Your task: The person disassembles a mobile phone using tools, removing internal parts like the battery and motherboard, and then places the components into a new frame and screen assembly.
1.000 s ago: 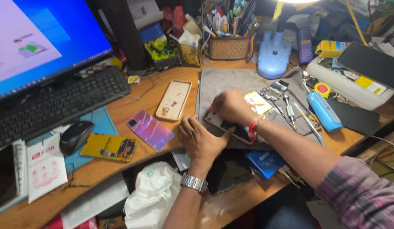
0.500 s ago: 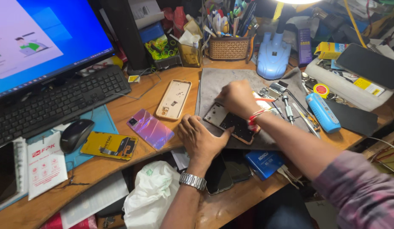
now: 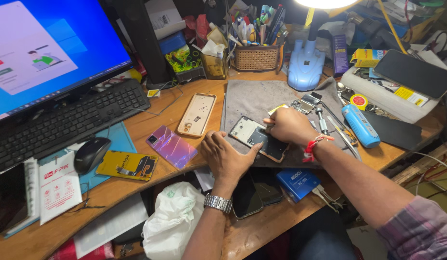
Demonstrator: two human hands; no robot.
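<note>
Since a second ago, your right hand has slid from the opened phone's middle to its upper right edge, and the phone has turned a little under it. It lies back-off on the grey mat, near the mat's front edge, toward the desk's front middle. Your right fingers are curled together, pressing on the phone's rim; whether they pinch a small tool you cannot tell. Your left hand lies with fingers apart, its tips steadying the phone's near edge, clamped on nothing.

You seem to be working at the phone's exposed frame, at a screw or a clip. The next move calls for a firm left hand and a light, precise right one, as the parts are small.

Left of the mat lies a beige back cover, then an iridescent pink phone. At the mat's right edge sit tweezers and a blue cylinder. At the desk's back edge, a wicker basket holds pens and brushes, and a clear cup holds paper scraps.
</note>
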